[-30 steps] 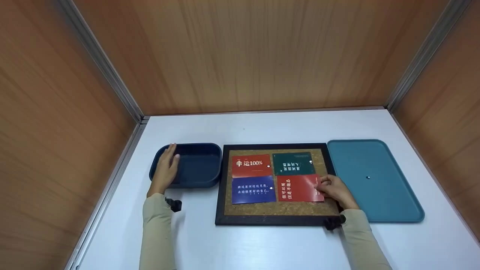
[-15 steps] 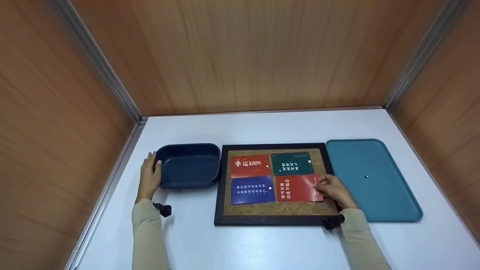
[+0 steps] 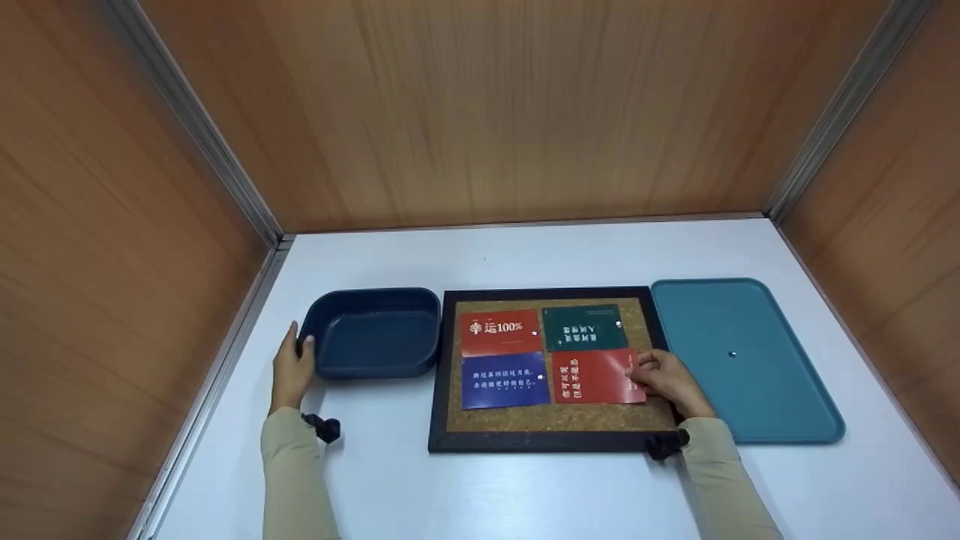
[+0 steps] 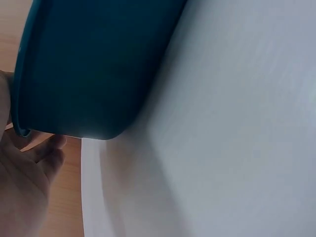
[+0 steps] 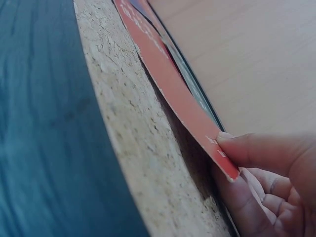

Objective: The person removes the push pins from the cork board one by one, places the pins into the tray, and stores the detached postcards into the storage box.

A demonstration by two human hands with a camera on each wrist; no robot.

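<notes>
At the left end of a dark blue bin (image 3: 379, 337), my left hand (image 3: 291, 371) has its thumb over the rim and its fingers along the outside. The left wrist view shows the bin's side wall (image 4: 94, 64) close up. My right hand (image 3: 671, 382) pinches the right edge of a red card (image 3: 592, 375) between thumb and forefinger. That edge is raised off the corkboard (image 3: 525, 420), as the right wrist view shows. Another red card (image 3: 487, 341), a green card (image 3: 583, 336) and a purple-blue card (image 3: 501, 390) lie on the board, with small pale pins.
A teal tray (image 3: 757, 390) lies against the board's right side, with a small shiny pin (image 3: 733, 354) on it. Wood-grain walls enclose the white table (image 3: 390, 480) at the back and both sides.
My left hand has moved left from over the bin's left part to its outer left end, then slightly toward me. The right hand has kept hold of the red card in the same place.
</notes>
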